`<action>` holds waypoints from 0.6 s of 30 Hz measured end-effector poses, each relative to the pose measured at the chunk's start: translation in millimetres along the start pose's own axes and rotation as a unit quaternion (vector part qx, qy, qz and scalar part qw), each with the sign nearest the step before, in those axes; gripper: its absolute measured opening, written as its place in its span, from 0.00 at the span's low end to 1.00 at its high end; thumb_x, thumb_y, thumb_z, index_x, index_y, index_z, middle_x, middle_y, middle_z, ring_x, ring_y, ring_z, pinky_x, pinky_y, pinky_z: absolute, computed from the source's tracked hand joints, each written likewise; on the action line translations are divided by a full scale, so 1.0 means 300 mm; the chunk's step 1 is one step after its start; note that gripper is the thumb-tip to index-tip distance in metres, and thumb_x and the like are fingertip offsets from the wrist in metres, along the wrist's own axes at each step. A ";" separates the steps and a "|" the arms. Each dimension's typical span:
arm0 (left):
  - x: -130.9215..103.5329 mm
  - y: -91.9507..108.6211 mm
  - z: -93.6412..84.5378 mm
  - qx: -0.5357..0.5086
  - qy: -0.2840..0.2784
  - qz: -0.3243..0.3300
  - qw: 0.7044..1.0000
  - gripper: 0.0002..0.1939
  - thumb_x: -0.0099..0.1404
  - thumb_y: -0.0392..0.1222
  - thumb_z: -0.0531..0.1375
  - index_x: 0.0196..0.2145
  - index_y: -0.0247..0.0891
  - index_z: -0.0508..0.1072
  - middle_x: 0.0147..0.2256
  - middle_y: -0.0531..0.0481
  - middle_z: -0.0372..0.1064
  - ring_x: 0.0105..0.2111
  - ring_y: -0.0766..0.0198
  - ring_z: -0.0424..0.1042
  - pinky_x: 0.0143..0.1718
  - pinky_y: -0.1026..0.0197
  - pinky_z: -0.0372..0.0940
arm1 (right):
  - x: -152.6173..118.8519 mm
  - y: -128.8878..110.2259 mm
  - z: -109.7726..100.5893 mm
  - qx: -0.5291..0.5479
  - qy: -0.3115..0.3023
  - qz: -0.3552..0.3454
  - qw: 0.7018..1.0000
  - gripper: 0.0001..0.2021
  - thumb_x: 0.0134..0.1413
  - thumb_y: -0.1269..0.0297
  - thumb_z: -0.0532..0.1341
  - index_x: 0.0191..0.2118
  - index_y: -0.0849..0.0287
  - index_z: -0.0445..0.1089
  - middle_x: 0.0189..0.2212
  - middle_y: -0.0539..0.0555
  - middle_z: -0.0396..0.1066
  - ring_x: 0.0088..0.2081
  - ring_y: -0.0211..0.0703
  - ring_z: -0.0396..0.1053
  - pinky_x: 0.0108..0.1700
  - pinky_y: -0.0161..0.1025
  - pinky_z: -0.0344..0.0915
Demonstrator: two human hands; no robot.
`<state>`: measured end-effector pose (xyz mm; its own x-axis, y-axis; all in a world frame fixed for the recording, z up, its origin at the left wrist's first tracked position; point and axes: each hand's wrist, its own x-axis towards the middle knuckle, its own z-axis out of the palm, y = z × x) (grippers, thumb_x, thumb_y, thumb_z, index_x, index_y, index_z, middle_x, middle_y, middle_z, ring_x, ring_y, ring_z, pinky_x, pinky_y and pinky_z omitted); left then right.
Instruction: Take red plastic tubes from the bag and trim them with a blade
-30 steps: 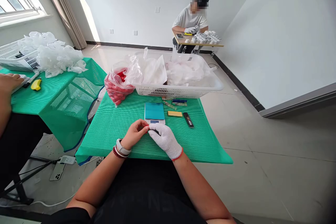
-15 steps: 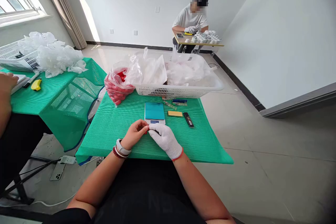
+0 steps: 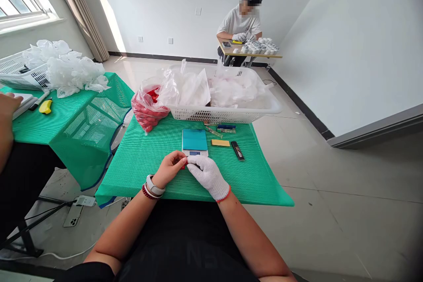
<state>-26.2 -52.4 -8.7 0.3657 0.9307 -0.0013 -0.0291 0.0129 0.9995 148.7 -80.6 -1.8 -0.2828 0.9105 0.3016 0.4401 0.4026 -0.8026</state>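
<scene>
Red shows between the person's fingertips: a small piece (image 3: 184,166), mostly hidden, held over the green cloth (image 3: 139,158) just in front of the scale (image 3: 194,141). The bare left hand (image 3: 171,167) pinches it between thumb and fingers; the right hand (image 3: 207,175), in a white glove, closes its fingertips on the piece from the other side.

The scale has a blue top and a small display (image 3: 194,153), its digits too small to read. To its right lie a yellow block (image 3: 220,143) and a black case (image 3: 237,150) with pale print along it, also too small to make out. Faint dark letters cross the black shirt (image 3: 188,229); only an N reads with any certainty. Behind the scale, a clear bag (image 3: 148,114) of red pieces leans beside the white basket (image 3: 211,113); no brand can be read on either.
</scene>
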 end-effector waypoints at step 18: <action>0.000 0.006 -0.005 -0.015 0.050 0.024 0.998 0.17 0.62 0.55 0.65 0.35 0.37 0.71 0.30 0.51 0.71 0.29 0.65 0.70 0.35 0.61 0.67 | -0.011 0.016 0.008 -0.030 0.070 0.008 0.997 0.11 0.63 0.65 0.56 0.47 0.55 0.73 0.43 0.55 0.77 0.44 0.43 0.75 0.47 0.39 0.72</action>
<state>-27.6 -51.9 -6.9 0.2690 0.9622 0.0426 -0.0737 -0.0235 0.9970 149.8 -81.9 -7.9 -0.1555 0.9195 0.3610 0.4952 0.3888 -0.7769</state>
